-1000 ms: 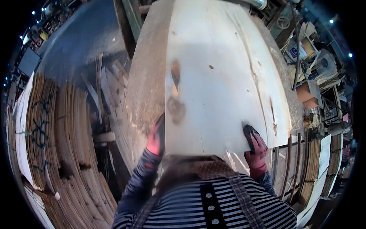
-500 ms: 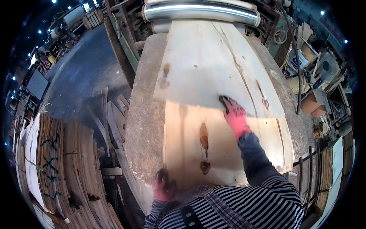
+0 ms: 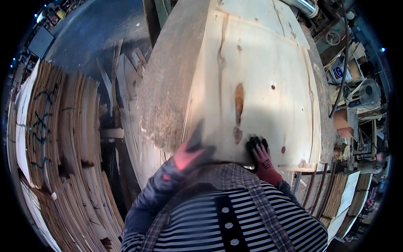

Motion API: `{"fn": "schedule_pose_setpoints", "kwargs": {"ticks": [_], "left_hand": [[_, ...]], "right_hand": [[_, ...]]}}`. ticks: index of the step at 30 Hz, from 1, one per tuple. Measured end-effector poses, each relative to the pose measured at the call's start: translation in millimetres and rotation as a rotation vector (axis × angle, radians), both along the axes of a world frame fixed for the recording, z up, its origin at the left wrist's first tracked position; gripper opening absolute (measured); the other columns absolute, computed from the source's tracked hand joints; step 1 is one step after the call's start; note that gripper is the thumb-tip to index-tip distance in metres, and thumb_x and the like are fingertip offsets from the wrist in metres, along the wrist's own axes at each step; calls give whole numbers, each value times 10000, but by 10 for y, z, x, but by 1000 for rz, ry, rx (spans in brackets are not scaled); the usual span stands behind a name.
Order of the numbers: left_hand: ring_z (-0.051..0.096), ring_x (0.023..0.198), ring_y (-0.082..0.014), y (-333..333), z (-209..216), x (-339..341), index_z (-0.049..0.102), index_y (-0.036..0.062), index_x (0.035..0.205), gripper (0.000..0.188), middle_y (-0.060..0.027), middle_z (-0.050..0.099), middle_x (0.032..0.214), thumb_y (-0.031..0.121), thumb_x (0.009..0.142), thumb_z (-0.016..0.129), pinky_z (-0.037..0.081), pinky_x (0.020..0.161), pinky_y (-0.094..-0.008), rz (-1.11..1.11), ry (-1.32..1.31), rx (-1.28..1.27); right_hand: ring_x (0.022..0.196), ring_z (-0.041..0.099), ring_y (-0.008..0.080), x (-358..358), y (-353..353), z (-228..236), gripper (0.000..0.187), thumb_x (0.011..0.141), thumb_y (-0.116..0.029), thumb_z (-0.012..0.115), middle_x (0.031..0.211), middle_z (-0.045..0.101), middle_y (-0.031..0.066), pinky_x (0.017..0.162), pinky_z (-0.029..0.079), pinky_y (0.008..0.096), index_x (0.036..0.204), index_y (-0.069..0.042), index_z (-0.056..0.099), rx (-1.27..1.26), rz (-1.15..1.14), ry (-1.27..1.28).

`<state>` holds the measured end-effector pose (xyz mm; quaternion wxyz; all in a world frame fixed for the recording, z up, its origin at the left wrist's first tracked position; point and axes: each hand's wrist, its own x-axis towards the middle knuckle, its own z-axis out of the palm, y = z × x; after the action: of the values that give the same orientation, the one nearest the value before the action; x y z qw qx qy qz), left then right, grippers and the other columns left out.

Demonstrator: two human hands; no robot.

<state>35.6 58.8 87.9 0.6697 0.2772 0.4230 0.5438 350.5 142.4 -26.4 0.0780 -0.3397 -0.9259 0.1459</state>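
A pale wood veneer sheet [image 3: 268, 109] with dark knots lies on the workbench close in front of me. My right hand [image 3: 261, 156], in a pink glove with black fingers, rests on the sheet near its close edge, fingers spread. My left hand [image 3: 191, 150], gloved alike and smeared by motion, is over the sheet's near left corner with thumb and fingers apart. Whether it touches the wood I cannot tell. Neither hand grips anything.
The worn bench top [image 3: 166, 96] shows left of the sheet. Farther left stands a tall stack of veneer [image 3: 75, 122], with loose strips [image 3: 126, 80] beside it. A shiny metal roller [image 3: 304, 6] sits at the far right end. A fan [image 3: 369, 93] and a cardboard box [image 3: 345, 122] are at right.
The view has tipped down and turned, so the roller is mostly out of sight. My right hand has come back from mid-sheet to the near edge. My left hand has moved onto the near left corner.
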Motion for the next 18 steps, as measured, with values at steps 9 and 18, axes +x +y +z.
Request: {"fn": "schedule_pose_setpoints", "kwargs": {"ticks": [9,18], "left_hand": [[385,1150,-228,-227,164,192,175,-4,1320,586,-180,321,1307,124,838,482,306,956,-325,-169,109,554],[343,1125,-422,-349,-1586,-204,383,40,1226,684,-279,306,1267,309,641,612,325,918,-468,-78,1677,177]], "right_hand": [[1096,451,352,796,-741,119,480,729,-108,539,1173,470,215,943,349,399,1174,29,423,243,-442,391],[952,521,380,-246,-636,1097,508,674,-206,563,1103,505,219,832,424,414,1128,6,476,170,-341,139]]}}
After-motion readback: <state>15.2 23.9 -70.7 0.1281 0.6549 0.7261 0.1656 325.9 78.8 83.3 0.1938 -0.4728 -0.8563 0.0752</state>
